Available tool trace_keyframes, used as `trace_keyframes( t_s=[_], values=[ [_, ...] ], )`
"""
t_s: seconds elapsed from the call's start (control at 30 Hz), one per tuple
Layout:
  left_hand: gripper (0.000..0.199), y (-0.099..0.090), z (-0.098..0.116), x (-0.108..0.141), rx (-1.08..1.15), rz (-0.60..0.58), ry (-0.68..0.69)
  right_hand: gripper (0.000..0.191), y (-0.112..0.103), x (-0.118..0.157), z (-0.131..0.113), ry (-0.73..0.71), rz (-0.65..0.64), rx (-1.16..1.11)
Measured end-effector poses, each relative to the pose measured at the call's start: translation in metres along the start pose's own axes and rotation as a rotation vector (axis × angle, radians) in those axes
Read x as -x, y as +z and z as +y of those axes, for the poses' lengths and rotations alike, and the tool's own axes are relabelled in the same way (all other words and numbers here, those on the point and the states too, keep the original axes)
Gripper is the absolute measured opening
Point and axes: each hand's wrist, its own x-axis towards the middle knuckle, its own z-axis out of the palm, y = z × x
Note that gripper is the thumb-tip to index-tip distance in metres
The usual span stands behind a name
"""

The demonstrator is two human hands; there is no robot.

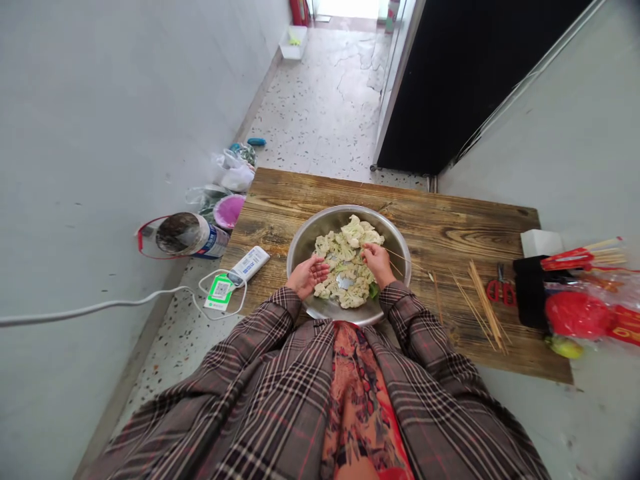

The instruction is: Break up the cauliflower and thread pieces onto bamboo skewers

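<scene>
Cauliflower florets [355, 298] lie in a metal basin [311, 228] on the wooden counter [475, 227]. The left hand [308, 275], open with fingers loosely curled, is at the basin's left side; the right hand [379, 263] pinches a thin skewer [401, 255] beside the florets.

The surface [450, 220] was made of wood, brown and streaky, with lots of dark lines in the grain. The big bowl [299, 250] was smooth, shiny metal. The cauliflower [350, 298] looked bumpy all over. The sticks [486, 307] were thin, plain wood, and the scissors [494, 291] had red plastic handles. The coat [280, 413] was checked cloth that looked soft and not shiny. The tub [215, 241] was plastic, and its inside looked rough and dirty. The white bag [236, 177] was thin, crinkly plastic, and the red bag [577, 315] was glossy plastic. The cord [110, 304] had a smooth plastic skin. The wall [125, 120] was matt, and the floor [320, 113] was hard, speckled and a bit shiny.
</scene>
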Motion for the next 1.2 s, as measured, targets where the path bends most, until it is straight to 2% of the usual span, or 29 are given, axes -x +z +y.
trace_keyframes(
  t_s=[0.1,0.27,0.43,0.53,0.6,0.7,0.83,0.9,1.0,1.1,1.2],
  values=[
    [0.024,-0.002,-0.001,0.0,0.002,0.009,-0.003,0.04,-0.004,0.001,0.005,0.005,0.012,0.041],
    [0.022,-0.004,-0.003,-0.003,0.0,0.004,-0.004,0.039,-0.017,0.018,0.01,-0.071,-0.017,0.146],
    [0.023,-0.006,-0.003,-0.005,-0.013,0.005,0.001,0.042,-0.027,0.057,0.019,-0.074,-0.038,0.169],
    [0.024,-0.008,-0.001,-0.004,-0.034,0.016,0.014,0.046,-0.038,0.091,0.02,-0.151,-0.045,0.234],
    [0.024,-0.009,0.0,-0.004,-0.053,0.026,0.029,0.045,-0.05,0.111,0.019,-0.175,-0.009,0.202],
    [0.021,-0.009,0.0,-0.004,-0.083,0.036,0.026,0.042,-0.077,0.125,0.025,-0.118,0.159,0.114],
    [0.016,-0.006,-0.002,-0.008,-0.121,0.019,0.011,0.047,-0.124,0.107,0.063,0.0,0.461,0.204],
    [0.014,-0.004,-0.001,-0.011,-0.135,-0.001,0.006,0.045,-0.15,0.094,0.09,0.148,0.489,0.362],
    [0.014,-0.004,0.001,-0.013,-0.149,-0.012,0.001,0.04,-0.178,0.087,0.125,0.255,0.511,0.434],
    [0.014,-0.005,0.001,-0.01,-0.142,0.003,0.006,0.035,-0.185,0.094,0.145,0.32,0.508,0.504],
    [0.014,-0.008,0.0,-0.007,-0.127,0.029,0.006,0.031,-0.175,0.102,0.154,0.347,0.483,0.583]
  ],
)
